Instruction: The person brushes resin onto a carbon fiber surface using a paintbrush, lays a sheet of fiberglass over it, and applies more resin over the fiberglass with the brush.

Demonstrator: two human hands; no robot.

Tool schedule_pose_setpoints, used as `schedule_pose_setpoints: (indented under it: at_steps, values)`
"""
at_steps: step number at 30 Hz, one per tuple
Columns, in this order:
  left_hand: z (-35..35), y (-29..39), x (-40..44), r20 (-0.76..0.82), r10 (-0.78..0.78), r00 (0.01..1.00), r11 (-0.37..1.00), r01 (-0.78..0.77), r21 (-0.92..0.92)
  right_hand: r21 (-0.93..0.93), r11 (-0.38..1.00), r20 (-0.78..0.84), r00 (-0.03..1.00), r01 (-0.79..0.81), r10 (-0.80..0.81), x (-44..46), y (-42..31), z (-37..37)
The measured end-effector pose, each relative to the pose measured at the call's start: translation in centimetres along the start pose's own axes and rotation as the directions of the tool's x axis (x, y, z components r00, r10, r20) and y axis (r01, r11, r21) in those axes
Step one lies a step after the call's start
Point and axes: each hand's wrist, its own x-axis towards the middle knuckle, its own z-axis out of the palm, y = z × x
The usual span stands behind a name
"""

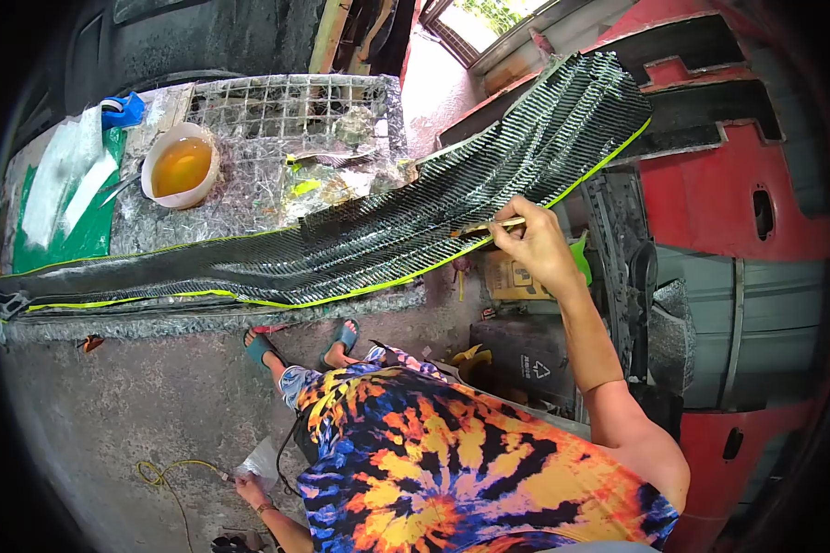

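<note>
Well, amber liquid (181, 168) in bowl (183, 200), brush (482, 226) in right hand (538, 247)

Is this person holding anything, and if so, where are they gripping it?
The right hand pinches a slim brush by its handle. The left hand is beside clear plastic; whether it grips anything cannot be told.

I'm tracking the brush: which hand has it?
The right hand: it holds the brush over the black weave; the left hand is low, by the yellow cord.
</note>
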Motion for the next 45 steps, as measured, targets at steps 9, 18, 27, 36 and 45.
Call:
schedule_pose_setpoints:
  at_steps: [9,18,27,36,45]
  values:
    - [0.4,-0.3,-0.3,0.003,-0.046,0.999,0.999,0.046,-0.004,-0.193,0.976,-0.064,0.992,0.098,-0.112,0.3,-0.4,-3.3]
    - [-0.3,3.8,-2.6,-0.044,0.036,0.998,0.999,-0.036,-0.013,0.387,0.898,0.11,0.957,0.207,-0.268,-1.1,-1.2,6.0]
    - [-1.9,2.8,-1.7,-0.107,0.045,0.993,0.999,-0.048,-0.024,0.333,0.866,0.294,0.831,0.374,-0.472,1.7,-0.8,9.6]
    - [-1.4,2.5,-2.9,-0.047,0.083,0.995,0.996,-0.083,-0.009,0.239,0.786,0.283,0.733,0.571,-0.618,2.3,0.2,7.7]
    - [-0.1,2.3,-1.2,-0.065,-0.008,0.998,0.996,0.002,-0.09,0.112,0.882,0.374,0.803,0.457,-0.463,2.5,2.1,0.1]
